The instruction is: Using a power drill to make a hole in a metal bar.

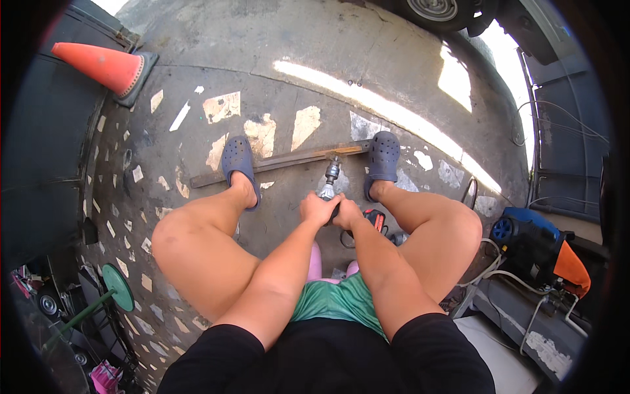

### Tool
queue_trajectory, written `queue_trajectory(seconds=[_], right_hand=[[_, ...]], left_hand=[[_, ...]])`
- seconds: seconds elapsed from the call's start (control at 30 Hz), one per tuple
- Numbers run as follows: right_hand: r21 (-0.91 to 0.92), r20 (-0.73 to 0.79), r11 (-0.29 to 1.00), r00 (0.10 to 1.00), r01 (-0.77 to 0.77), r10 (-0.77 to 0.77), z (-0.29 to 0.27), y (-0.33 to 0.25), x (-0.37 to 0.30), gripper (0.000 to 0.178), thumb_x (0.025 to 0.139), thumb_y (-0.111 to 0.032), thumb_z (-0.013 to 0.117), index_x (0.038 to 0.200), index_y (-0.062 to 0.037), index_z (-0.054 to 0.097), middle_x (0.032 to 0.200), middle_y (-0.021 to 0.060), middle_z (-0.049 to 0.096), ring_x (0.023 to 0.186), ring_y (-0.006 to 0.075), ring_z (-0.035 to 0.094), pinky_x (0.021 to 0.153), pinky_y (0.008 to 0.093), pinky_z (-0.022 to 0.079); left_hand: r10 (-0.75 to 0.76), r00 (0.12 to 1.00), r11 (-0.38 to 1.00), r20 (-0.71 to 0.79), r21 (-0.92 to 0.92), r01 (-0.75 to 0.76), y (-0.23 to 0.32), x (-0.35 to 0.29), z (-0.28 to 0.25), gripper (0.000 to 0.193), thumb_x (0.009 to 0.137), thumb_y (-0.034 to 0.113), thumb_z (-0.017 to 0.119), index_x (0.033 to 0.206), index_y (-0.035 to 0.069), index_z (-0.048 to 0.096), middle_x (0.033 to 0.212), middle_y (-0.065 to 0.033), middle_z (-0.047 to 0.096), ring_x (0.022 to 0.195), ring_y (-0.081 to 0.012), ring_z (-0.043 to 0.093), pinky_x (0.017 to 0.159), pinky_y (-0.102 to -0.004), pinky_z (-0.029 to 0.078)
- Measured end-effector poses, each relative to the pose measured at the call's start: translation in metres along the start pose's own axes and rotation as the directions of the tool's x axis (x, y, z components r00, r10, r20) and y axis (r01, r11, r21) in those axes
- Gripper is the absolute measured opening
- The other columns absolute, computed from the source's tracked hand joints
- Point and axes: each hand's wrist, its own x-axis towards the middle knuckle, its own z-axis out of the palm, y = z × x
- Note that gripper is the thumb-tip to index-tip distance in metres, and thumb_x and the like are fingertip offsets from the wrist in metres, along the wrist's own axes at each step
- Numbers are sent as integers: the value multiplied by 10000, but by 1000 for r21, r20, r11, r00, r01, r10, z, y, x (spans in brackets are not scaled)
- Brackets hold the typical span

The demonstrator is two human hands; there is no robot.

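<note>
My left hand [319, 209] and my right hand [349, 214] are closed together around a power drill [327, 191] between my knees. Its silver chuck points away from me. At its tip, a small round attachment [335, 159] meets or nearly meets a long, rusty metal bar [282, 159]; I cannot tell if they touch. The bar lies slantwise on the floor, and bare orange-brown metal shows near the tip. My left clog [237, 155] and right clog [384, 156] are at the bar, one on each side of the drill. A red-and-black part [375, 220] shows beside my right hand; whether it belongs to the drill is unclear.
An orange traffic cone [102, 65] lies tipped at the far left. A blue-and-orange machine [538, 240] with hoses stands at right. A green round plate on a pole [118, 287] is at left. A vehicle wheel [433, 8] shows at the far edge. Pale patches mark the floor.
</note>
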Motion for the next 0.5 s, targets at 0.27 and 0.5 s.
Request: queue_trajectory(seconds=[0.27, 0.5], right_hand=[[33, -136, 989, 981, 147, -141, 26, 9, 16, 469, 745, -442, 794, 1034, -74, 786, 1102, 224, 743, 1029, 410, 712, 908, 465, 568], [-3, -137, 995, 986, 97, -97, 23, 18, 24, 414, 804, -397, 757, 1053, -67, 780, 1109, 220, 744, 1048, 415, 708, 913, 466, 571]], left_hand=[[101, 992, 988, -75, 120, -92, 8, -24, -18, 888, 675, 669, 824, 1140, -77, 695, 1105, -308, 734, 1064, -441, 720, 930, -490, 560], [104, 995, 991, 4, 83, -104, 18, 7, 7, 834, 668, 664, 833, 1062, -58, 692, 1080, -298, 739, 1060, -432, 721, 926, -486, 558]])
